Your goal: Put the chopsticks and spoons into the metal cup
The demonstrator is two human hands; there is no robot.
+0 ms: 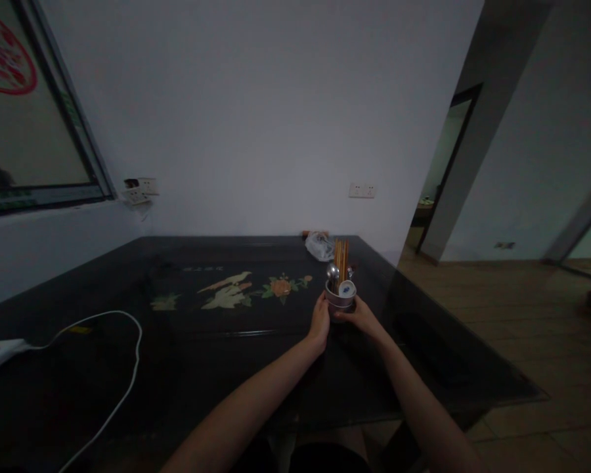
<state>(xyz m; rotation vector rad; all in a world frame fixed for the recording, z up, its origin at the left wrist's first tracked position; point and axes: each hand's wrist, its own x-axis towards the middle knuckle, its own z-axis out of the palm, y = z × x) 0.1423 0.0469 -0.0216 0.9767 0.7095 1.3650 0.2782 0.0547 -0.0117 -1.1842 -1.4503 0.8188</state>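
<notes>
A small stack of white bowls (340, 303) is held between my two hands over the right part of the dark table. My left hand (320, 320) wraps its left side, and my right hand (361, 316) grips the right side with the thumb across the front. Wooden chopsticks (341, 256) stand upright in the top bowl. Beside them lean a shiny metal spoon (331, 270) and a white ceramic piece with a blue mark (346, 289), perhaps a spoon or small cup. Whether the stack's base touches the table I cannot tell.
A crumpled clear plastic bag (320, 246) lies behind the bowls near the wall. To the left, a white cable (138, 341) runs from a white power strip (2, 355). A dark flat object (431, 348) rests at the right. The black table (201, 374) has a bird-and-flower inlay.
</notes>
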